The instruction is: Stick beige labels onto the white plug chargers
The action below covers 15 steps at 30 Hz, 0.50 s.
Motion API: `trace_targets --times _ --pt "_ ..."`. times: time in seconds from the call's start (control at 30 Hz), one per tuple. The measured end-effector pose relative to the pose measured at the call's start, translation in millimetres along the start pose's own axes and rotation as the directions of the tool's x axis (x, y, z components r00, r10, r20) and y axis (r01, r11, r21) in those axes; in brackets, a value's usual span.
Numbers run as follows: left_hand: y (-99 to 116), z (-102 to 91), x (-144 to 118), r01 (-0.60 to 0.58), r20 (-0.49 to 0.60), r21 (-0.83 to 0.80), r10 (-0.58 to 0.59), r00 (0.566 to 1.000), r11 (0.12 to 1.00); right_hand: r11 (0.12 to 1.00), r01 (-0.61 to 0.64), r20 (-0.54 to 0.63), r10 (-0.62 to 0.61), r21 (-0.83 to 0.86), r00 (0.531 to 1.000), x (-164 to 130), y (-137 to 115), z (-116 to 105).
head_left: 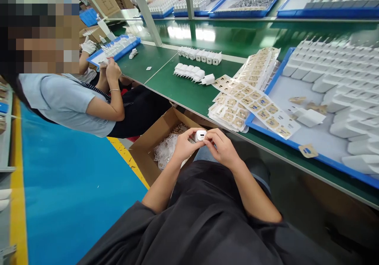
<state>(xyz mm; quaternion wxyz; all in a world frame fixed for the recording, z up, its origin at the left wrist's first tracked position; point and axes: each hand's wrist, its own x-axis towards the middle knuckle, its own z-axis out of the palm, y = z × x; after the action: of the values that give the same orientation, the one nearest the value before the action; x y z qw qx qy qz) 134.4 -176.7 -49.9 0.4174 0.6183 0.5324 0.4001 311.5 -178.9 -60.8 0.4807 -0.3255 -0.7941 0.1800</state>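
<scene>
A white USB charger (pixel 201 135) is held over my lap, its port face turned up toward me. My left hand (pixel 186 143) is closed around its left side, thumb below and fingers above. From the right, my right hand (pixel 221 145) pinches at the charger's edge with thumb and fingertips. Whether a thin film or sticker lies between those fingertips is too small to tell. On the green bench ahead, sheets of tan die-cut stickers (pixel 233 109) lie in a pile. Beyond them stand two short rows of white chargers (pixel 189 71), with one charger (pixel 208 79) apart.
A blue tray (pixel 268 128) full of chargers stands at right, with a loose tan sticker (pixel 308 151) on its rim. Below the bench edge, a cardboard box (pixel 148 154) holds clear scraps. A co-worker (pixel 68 103) sits at left. More blue trays (pixel 245 14) line the far side.
</scene>
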Motion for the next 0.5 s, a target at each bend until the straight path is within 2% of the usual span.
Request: trace_targets --times 0.17,0.3,0.4,0.5 --pt "-3.6 -2.0 4.4 0.059 0.078 -0.169 -0.046 0.996 0.984 0.992 -0.021 -0.046 0.026 0.122 0.999 -0.5 -4.2 -0.6" --pt "-1.0 -0.3 6.2 0.159 0.165 -0.302 -0.113 0.98 0.94 0.949 -0.107 -0.065 0.132 0.296 0.989 -2.8 -7.9 -1.7" --pt "-0.8 0.0 7.4 0.172 0.194 -0.326 -0.112 0.975 0.93 0.865 -0.216 -0.023 0.253 0.453 0.967 -5.4 -7.5 -0.5" --pt "1.4 -2.7 6.6 0.109 0.162 -0.241 -0.07 0.984 0.964 0.756 -0.318 0.028 0.37 0.573 0.929 -6.3 -4.3 0.9"
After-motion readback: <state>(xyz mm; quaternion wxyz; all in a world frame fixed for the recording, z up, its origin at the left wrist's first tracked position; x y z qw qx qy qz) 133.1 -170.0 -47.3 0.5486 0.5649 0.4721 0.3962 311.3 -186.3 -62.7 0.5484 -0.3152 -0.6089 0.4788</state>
